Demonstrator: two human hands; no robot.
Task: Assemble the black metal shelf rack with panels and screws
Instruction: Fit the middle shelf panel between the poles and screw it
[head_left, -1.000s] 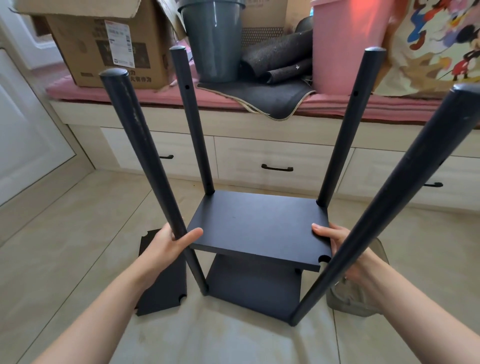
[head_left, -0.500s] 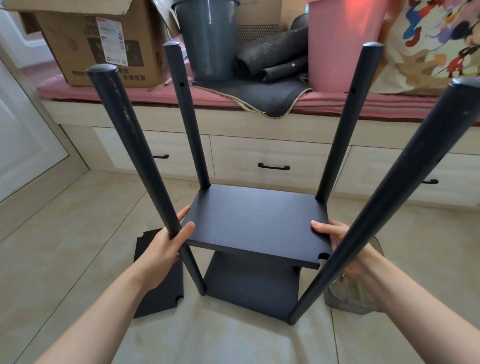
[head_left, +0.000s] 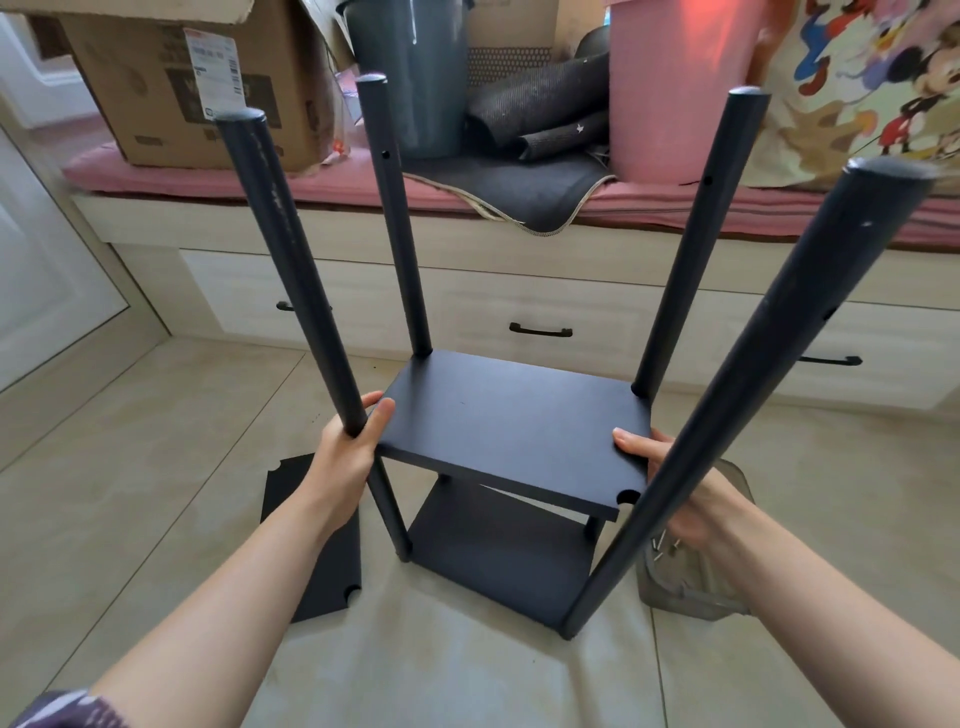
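Observation:
The black rack stands on the floor with four upright poles, such as the near-left pole (head_left: 291, 275) and the near-right pole (head_left: 748, 384), rising from a bottom panel (head_left: 498, 556). A second black panel (head_left: 514, 426) hangs between the poles, above the bottom one and tilted. My left hand (head_left: 348, 452) grips its left edge beside the near-left pole, thumb on top. My right hand (head_left: 675, 488) grips its right edge, partly hidden behind the near-right pole. A spare black panel (head_left: 317, 561) lies flat on the floor to the left.
A clear plastic container (head_left: 696, 577) holding screws sits on the floor at the right, under my right wrist. Behind the rack runs a drawer bench (head_left: 540, 291) with a pink cushion, a cardboard box (head_left: 197, 88), a grey bucket (head_left: 410, 73) and a pink bin (head_left: 680, 88).
Both hands have lifted the held panel a little higher between the poles. My left hand has shifted from the pole side onto the panel's left edge.

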